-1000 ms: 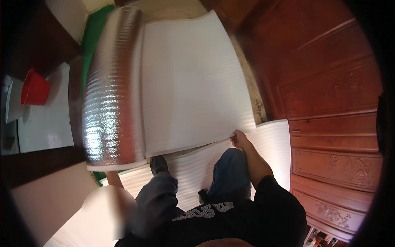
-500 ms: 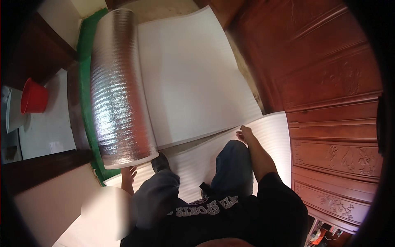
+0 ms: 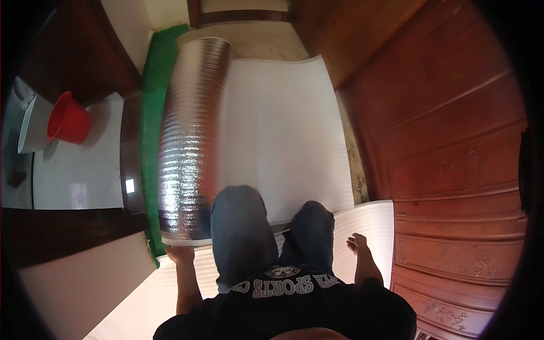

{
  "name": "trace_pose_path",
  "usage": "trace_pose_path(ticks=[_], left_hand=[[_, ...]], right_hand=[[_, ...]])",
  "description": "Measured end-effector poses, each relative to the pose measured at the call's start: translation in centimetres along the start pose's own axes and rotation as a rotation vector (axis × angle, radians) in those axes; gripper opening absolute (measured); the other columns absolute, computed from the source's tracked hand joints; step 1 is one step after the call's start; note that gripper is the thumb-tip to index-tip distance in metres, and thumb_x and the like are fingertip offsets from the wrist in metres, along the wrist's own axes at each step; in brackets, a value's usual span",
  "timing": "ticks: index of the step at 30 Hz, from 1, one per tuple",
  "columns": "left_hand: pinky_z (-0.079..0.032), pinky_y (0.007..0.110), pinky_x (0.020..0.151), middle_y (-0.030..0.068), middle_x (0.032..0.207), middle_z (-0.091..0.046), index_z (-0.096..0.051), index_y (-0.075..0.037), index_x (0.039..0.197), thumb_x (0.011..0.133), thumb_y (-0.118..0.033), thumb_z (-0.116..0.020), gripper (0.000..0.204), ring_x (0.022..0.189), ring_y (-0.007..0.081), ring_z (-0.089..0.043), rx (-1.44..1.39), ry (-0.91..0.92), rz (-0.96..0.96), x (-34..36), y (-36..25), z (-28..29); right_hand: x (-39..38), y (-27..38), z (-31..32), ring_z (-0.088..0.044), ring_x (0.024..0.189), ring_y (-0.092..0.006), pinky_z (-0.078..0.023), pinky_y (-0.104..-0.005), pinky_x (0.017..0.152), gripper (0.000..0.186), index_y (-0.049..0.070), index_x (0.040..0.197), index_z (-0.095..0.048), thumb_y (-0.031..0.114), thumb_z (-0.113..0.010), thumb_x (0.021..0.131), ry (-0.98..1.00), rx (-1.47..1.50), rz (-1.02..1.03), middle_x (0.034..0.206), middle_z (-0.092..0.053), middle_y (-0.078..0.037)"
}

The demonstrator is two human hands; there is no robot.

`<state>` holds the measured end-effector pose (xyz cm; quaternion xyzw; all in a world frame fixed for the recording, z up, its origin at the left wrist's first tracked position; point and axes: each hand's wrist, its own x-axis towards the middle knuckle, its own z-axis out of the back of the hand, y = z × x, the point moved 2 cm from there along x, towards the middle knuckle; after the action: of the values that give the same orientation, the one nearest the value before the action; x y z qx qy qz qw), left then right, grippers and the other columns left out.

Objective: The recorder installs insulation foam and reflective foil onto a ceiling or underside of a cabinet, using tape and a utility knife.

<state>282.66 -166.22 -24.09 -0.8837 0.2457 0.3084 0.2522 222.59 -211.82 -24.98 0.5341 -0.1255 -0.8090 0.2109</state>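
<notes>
A thick roll of silver foil-faced foam underlay (image 3: 190, 141) lies lengthwise at the left, its white side showing along the near rim. My left hand (image 3: 180, 255) is at the roll's near end, gripping its rim; the fingertips are partly hidden. From the roll, a flat white foam sheet (image 3: 289, 130) spreads to the right. Loosely curled and holding nothing, my right hand (image 3: 356, 243) hovers over a second pale foam strip (image 3: 371, 226), right of my knees. My bent legs cover part of where the two pieces meet.
Carved reddish-brown wooden panels (image 3: 447, 215) border the right side. Along the left runs a green strip (image 3: 156, 113), beside a dark sill (image 3: 131, 153). A red basin (image 3: 71, 118) stands beyond it on pale tiles (image 3: 79, 175). Bare floor (image 3: 260, 41) shows at the far end.
My left hand has come up against the roll's near end. My right hand has drawn back from the flat sheet's edge. My knees have shifted, and the view has turned.
</notes>
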Motion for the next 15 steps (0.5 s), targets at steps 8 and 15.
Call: trace_pose_path(ticks=[8, 15], left_hand=[[-0.036, 0.05, 0.108, 0.0082, 0.135, -0.055, -0.047, -0.012, 0.139, 0.097, -0.048, -0.047, 0.055, 0.124, 0.0299, -0.05, 0.298, 0.025, -0.222, 1.9, -7.7, -4.2], [-0.04, 0.027, 0.046, -0.0004, 0.073, -0.054, -0.044, -0.021, 0.136, 0.088, -0.007, -0.063, 0.053, 0.059, 0.0098, -0.052, 0.827, -0.693, -0.159, 5.3, -8.5, 1.2]], right_hand=[[3.9, 15.9, 0.2, -0.046, 0.047, -0.0143, -0.036, -0.0274, 0.037, 0.016, 0.015, 0.081, -0.049, 0.018, -0.057, 0.095, 0.113, 0.162, 0.185, 0.062, -0.048, -0.002], [4.5, 45.5, -9.2, -0.063, 0.07, -0.0134, -0.049, -0.0314, 0.049, 0.018, 0.017, 0.104, -0.065, 0.032, -0.06, 0.096, 0.033, 0.008, 0.513, 0.083, -0.062, 0.001]])
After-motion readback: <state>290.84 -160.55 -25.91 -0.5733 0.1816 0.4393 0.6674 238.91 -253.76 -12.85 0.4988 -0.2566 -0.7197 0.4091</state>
